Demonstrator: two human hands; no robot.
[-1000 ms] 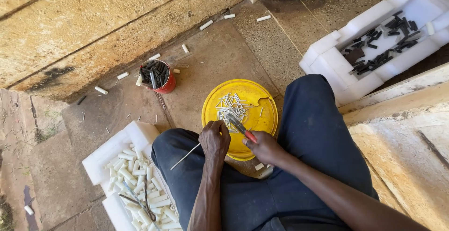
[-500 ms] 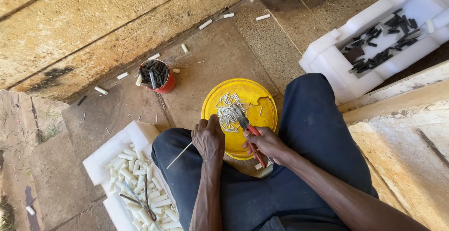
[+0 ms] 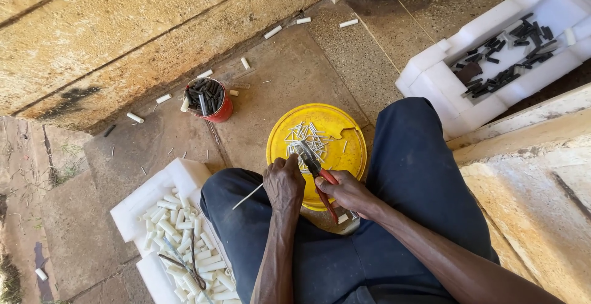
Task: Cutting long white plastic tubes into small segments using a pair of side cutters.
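While right hand (image 3: 348, 192) grips pliers (image 3: 315, 170), wire (image 3: 247, 197) leftward

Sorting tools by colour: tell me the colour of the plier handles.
Red, gripped in the right hand; the pliers show best in the head view, over the yellow lid.

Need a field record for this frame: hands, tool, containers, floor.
left hand: grips a thin pale rod, over the lap
right hand: holds red-handled pliers, jaws at the left hand
yellow lid: on the floor between the knees, scattered with short pale offcuts
red cup: holds dark pieces
near foam tray: white tube pieces
far foam tray: dark pieces
floor: stray white tube pieces
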